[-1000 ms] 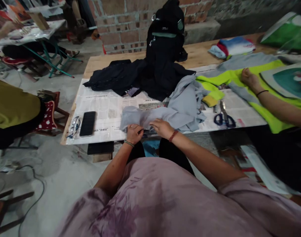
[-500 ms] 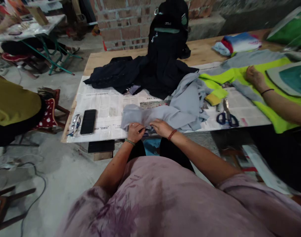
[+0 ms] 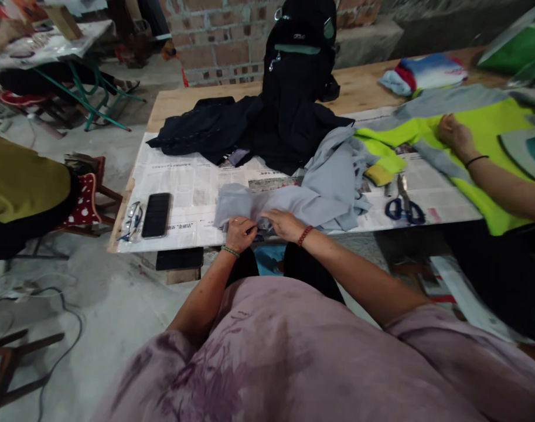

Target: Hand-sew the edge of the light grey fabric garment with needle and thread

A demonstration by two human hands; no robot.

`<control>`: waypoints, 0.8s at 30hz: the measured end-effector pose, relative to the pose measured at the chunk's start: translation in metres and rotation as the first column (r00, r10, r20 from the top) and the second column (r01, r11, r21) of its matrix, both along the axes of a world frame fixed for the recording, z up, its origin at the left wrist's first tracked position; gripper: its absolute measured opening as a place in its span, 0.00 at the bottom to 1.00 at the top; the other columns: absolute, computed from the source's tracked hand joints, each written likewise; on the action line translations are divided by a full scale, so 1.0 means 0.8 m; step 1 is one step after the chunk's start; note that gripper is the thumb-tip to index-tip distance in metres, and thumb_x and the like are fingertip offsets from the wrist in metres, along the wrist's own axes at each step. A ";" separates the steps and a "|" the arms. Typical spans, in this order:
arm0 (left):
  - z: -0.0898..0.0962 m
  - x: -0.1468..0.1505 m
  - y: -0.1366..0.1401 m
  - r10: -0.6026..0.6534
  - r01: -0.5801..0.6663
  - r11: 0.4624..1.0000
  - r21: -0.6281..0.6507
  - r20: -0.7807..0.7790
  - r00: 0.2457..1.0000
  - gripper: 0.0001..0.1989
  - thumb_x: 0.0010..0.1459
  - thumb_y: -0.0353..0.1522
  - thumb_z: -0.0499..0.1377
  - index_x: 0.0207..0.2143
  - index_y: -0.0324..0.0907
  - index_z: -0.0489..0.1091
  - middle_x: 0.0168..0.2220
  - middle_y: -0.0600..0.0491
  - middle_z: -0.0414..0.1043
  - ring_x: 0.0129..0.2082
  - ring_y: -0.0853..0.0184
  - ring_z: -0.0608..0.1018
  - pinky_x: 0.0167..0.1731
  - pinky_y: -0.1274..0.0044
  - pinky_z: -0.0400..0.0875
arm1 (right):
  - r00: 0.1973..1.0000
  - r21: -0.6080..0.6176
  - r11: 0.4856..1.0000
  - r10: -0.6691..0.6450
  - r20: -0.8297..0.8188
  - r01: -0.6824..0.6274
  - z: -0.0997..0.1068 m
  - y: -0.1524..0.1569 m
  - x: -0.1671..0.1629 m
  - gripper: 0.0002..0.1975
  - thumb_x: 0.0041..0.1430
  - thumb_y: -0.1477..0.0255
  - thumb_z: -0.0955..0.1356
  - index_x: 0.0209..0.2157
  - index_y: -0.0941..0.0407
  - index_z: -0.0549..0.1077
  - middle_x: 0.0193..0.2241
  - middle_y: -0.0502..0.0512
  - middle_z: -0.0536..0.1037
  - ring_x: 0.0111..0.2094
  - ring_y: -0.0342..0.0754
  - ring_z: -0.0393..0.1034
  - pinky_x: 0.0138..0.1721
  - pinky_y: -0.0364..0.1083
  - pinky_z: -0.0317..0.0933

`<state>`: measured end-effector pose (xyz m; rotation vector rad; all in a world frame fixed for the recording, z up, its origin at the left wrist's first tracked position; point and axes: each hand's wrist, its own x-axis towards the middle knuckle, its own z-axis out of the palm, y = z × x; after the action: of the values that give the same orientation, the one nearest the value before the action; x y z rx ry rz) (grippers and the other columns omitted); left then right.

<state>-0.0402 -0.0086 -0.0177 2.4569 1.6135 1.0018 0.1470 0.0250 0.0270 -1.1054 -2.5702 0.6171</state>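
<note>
A grey garment [image 3: 324, 202] lies crumpled along the front edge of the newspaper-covered table [image 3: 192, 205]. My left hand [image 3: 241, 233] is closed on the near edge of its left end, fingers curled in. Close beside it, my right hand [image 3: 283, 225] pinches the same cloth edge, thumb and forefinger toward the left hand. Something small and dark shows just under the fingers, too hidden to name. Behind the grey cloth is a dark navy garment [image 3: 210, 132], spread before a black backpack [image 3: 300, 53].
Blue-handled scissors [image 3: 404, 208] lie right of the grey garment. A phone [image 3: 156, 215] and glasses [image 3: 132, 221] lie at the left edge. On the right, a co-worker's hand [image 3: 457, 138] rests on a yellow-and-grey garment [image 3: 491, 120] beside an iron [image 3: 528, 149].
My right hand has shifted slightly left and up along the cloth edge. The co-worker's iron has moved to the right. My left hand stays nearly in place.
</note>
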 end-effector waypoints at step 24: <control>-0.001 -0.004 0.002 -0.042 0.042 0.995 -0.088 0.002 0.999 0.05 0.54 0.30 0.56 0.30 0.42 0.73 0.30 0.52 0.75 0.33 0.66 0.74 0.38 0.71 0.63 | 0.894 -0.320 0.856 -0.444 -0.055 0.406 -0.003 0.005 -0.030 0.10 0.56 0.70 0.62 0.25 0.58 0.70 0.22 0.48 0.70 0.26 0.40 0.60 0.27 0.39 0.49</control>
<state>-0.0432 -0.0071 -0.0184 2.4227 1.5632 0.9052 0.1226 0.0294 0.0248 -1.6153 -2.0608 0.9443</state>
